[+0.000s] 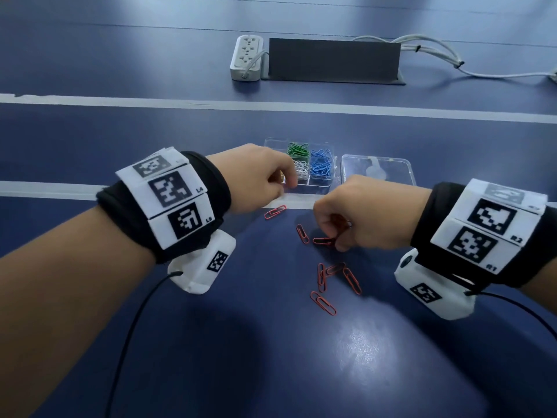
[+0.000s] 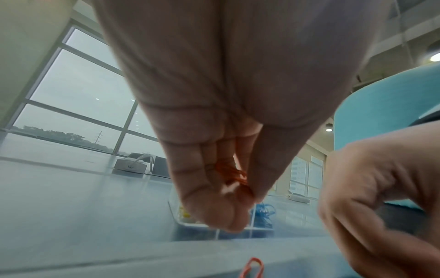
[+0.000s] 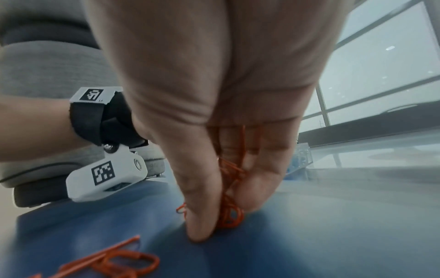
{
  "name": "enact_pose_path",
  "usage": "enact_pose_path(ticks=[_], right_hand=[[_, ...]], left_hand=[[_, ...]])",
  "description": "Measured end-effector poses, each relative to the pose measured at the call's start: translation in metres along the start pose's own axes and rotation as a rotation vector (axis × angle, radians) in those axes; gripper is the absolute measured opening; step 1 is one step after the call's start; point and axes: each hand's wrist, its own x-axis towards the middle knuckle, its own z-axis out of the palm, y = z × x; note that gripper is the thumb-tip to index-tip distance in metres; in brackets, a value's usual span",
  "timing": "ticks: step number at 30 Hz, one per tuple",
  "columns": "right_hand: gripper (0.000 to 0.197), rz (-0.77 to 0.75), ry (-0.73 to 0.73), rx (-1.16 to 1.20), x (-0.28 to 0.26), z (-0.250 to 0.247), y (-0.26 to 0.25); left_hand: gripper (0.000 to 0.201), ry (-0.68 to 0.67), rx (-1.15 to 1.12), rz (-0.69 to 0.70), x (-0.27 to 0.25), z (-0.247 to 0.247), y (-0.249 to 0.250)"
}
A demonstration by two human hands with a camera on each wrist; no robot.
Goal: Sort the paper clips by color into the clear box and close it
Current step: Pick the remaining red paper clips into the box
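Note:
The clear box point(image 1: 320, 188) lies open on the table, with green clips point(image 1: 297, 149), blue clips point(image 1: 322, 164) and white clips point(image 1: 302, 171) in separate compartments. Its lid point(image 1: 378, 170) lies flat to the right. My left hand point(image 1: 272, 179) hovers over the box's near left part, fingers curled round several red clips point(image 2: 234, 175). My right hand point(image 1: 340, 233) is down on the table, pinching a bunch of red clips point(image 3: 229, 208). Several loose red clips point(image 1: 324, 285) lie scattered on the blue table in front of the box.
A white power strip point(image 1: 246, 57) and a dark panel point(image 1: 333, 60) with white cables point(image 1: 452, 60) sit at the back. White tape lines point(image 1: 271, 105) cross the table. One red clip point(image 1: 275, 211) lies near the tape by my left hand.

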Motion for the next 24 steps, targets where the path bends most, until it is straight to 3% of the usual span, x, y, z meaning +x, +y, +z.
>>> enact_pose_path(ticks=[7, 12, 19, 24], right_hand=[[0.017, -0.023, 0.032, 0.052, -0.001, -0.011, -0.001], [0.025, 0.019, 0.123, 0.118, 0.009, -0.031, 0.003], [0.023, 0.202, 0.291, 0.290, 0.042, -0.060, 0.010], [0.023, 0.254, 0.362, 0.380, 0.076, -0.072, 0.007]], left_hand=[[0.033, 0.120, 0.041, -0.050, 0.017, -0.017, -0.004], [0.026, 0.272, 0.106, -0.069, 0.043, -0.026, -0.010], [0.023, 0.238, 0.090, -0.071, 0.058, -0.027, -0.014], [0.034, 0.283, -0.085, -0.102, 0.049, -0.029, -0.020]])
